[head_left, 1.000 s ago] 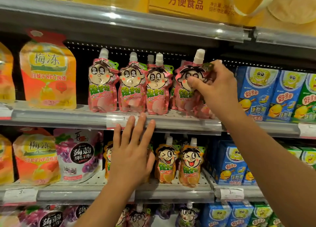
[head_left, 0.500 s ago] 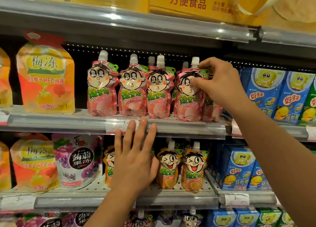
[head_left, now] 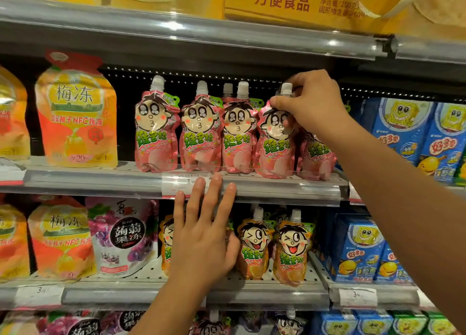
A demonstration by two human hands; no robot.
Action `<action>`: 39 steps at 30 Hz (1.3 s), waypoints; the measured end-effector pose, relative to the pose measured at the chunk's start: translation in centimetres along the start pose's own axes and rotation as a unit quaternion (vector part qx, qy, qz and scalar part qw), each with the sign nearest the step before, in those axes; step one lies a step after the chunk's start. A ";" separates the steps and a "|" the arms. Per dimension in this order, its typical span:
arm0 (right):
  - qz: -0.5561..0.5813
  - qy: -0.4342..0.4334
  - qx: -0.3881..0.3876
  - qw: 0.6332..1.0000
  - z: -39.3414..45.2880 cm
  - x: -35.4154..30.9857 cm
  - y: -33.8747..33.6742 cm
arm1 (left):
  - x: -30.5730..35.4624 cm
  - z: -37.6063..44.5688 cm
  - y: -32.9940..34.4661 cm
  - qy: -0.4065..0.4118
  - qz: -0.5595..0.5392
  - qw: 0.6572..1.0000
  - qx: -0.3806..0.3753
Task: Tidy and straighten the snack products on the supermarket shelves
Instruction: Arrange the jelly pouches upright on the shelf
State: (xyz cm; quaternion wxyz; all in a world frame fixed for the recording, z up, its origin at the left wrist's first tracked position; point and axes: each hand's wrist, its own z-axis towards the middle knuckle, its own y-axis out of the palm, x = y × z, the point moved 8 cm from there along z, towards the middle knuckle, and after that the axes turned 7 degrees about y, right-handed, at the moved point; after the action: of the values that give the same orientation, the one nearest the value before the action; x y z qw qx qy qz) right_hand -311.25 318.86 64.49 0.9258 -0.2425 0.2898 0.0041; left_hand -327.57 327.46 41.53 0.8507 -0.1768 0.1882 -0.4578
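- The right hand (head_left: 312,102) reaches to the middle shelf and pinches the top of a pink plastic spout pouch with a cartoon face (head_left: 276,143), thumb and fingers curled round the neck just under its white cap (head_left: 286,89).
- This pouch stands upright at the front of the grey metal middle shelf (head_left: 277,186), fourth in a row of the same pink pouches; it is just beside the third pouch (head_left: 238,135) on its left and touches another pink pouch (head_left: 316,155) on its right (that one is partly hidden behind the wrist).
- The two other pink pouches, the first (head_left: 153,130) and the second (head_left: 200,135), stand upright further left, close together.
- The left hand (head_left: 204,241) is raised in front of the lower shelf with straight, slightly spread fingers; the fingertips (head_left: 216,181) lie over the clear plastic price strip (head_left: 186,183) of the middle shelf. I cannot tell if they press on it.
- Behind the left hand, on the lower shelf, orange spout pouches with a winking cartoon face (head_left: 290,251) stand upright.
- At the left of the middle shelf stands a big orange and yellow pouch with a red top (head_left: 75,115).
- At the right are blue drink cartons with a yellow cartoon figure (head_left: 403,130).
- On the top shelf is a yellow cardboard box with red characters (head_left: 302,4).
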 end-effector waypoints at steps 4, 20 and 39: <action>0.028 0.008 0.007 1.000 -0.5 0.4 -0.1 | 0.0 0.0 -0.2 0.002 0.000 1.000 0.010; 0.134 0.029 -0.066 0.988 -17.6 7.4 -0.6 | 0.2 -0.3 -0.5 -0.010 -0.005 0.999 0.033; 0.060 0.304 -0.160 0.937 -35.5 26.8 6.6 | 1.9 -17.7 3.8 -0.103 -0.209 0.961 -0.150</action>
State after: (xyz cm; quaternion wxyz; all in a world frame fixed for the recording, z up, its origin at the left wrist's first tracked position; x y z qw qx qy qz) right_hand -308.94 305.13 21.75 0.7405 -0.3591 0.5672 0.0319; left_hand -332.44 325.55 24.08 0.7149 -0.3837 0.1250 -0.5711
